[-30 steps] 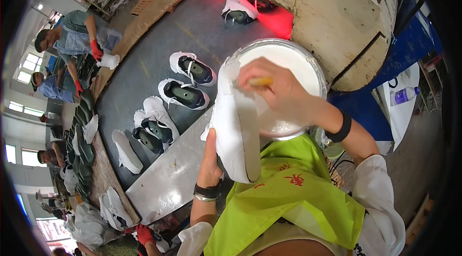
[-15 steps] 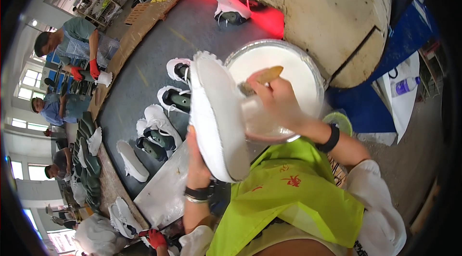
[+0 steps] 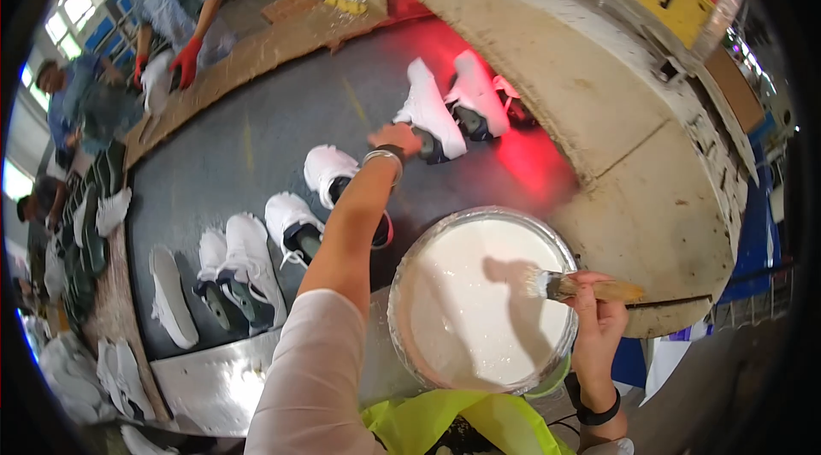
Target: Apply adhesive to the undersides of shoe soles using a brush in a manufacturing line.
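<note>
My left hand (image 3: 398, 140) reaches across the dark belt, beside a white shoe (image 3: 434, 117) with a dark form inside. The shoe rests on its side on the belt; the hand's fingers, slightly blurred, look spread next to its dark opening. Between my right hand's (image 3: 596, 318) thumb and fingers is the wooden handle of a paintbrush (image 3: 560, 286). Its white-coated bristles hang over the right side of a wide round bucket (image 3: 400, 331) of milky white liquid. Shadows of the brush and hand fall on the liquid.
Another white shoe (image 3: 479, 96) lies farther right under red light, by a worn beige machine housing (image 3: 650, 147). Several white shoes (image 3: 248, 262) and a sole (image 3: 173, 297) line the belt's left side. Beyond the belt's edge a person in red gloves (image 3: 186, 62) handles a shoe.
The white shoe has gone from my left hand's hold near me to the far belt. The brush has moved off its sole to over the bucket. The view has shifted.
</note>
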